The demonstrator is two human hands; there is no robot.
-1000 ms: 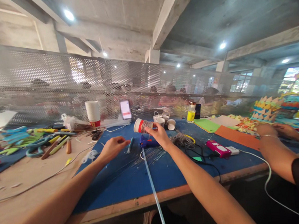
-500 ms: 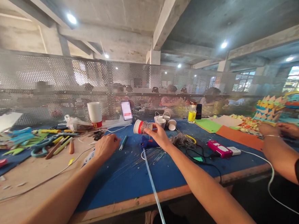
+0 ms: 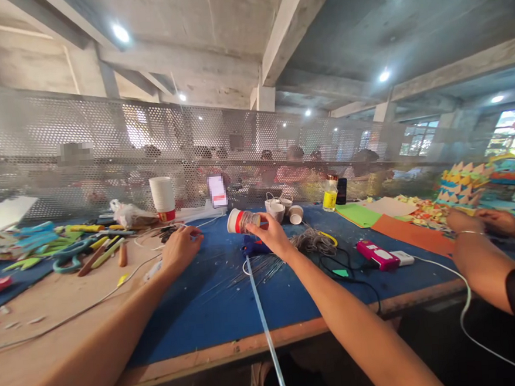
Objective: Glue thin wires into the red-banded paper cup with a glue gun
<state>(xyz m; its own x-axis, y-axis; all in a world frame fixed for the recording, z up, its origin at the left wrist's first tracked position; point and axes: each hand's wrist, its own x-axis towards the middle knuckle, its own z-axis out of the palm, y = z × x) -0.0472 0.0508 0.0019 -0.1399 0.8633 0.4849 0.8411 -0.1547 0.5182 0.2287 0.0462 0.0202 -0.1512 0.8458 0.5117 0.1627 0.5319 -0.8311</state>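
From my distant seat, I take the glue gun (image 3: 253,247) as my mark; it lies on the blue mat (image 3: 195,315), its pale glue stick (image 3: 263,322) running from it toward me over the table edge. My right hand (image 3: 273,234) is just above the gun, thumb and fingers closed around a paper cup (image 3: 236,221). That cup, with its red band (image 3: 240,221) and twine (image 3: 249,218) wound around one end, lies tipped on its side in the grip, over the gun, its wide end leftward. Whether cup and gun touch, I can't tell.

My left hand (image 3: 179,248) is left of the gun, fingers curled; I can't tell whether they pinch anything. Further left of the gun are the scissors (image 3: 68,257).

Beyond the gun I see a propped phone (image 3: 217,191), and beyond it to the left a cup stack (image 3: 162,194). Small cups (image 3: 276,210) sit beyond the gun to the right, and a twine tangle (image 3: 310,242) lies right of it. Well right of the gun are a pink box (image 3: 376,255) and a co-worker's hand (image 3: 464,221).
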